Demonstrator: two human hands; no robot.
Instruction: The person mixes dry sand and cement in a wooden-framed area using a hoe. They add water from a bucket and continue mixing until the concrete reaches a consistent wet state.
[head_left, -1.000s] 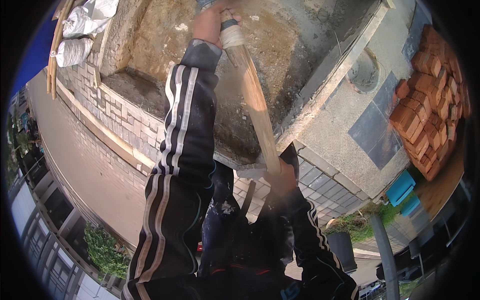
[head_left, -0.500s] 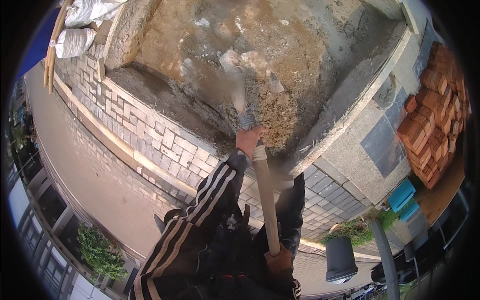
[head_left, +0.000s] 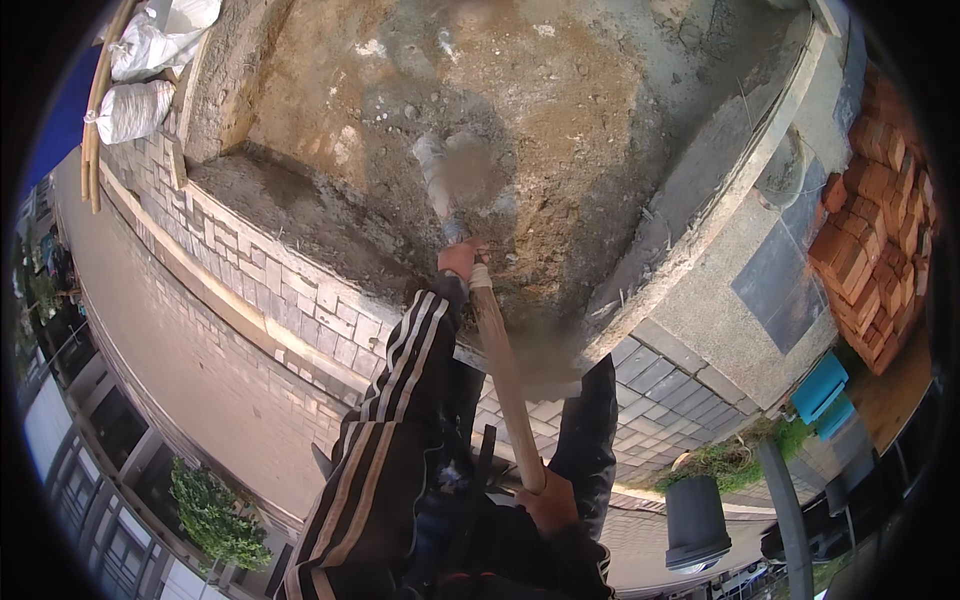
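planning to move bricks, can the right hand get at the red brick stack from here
Probably not: the right hand grips the wooden handle, and the red brick stack lies well to the right.

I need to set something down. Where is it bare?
The pale slab between concrete rim and dark panel looks bare; so does the tan pavement left of the kerb. It is crowded by white sacks and poles upper left, bricks right, and the handle between left hand and right hand.
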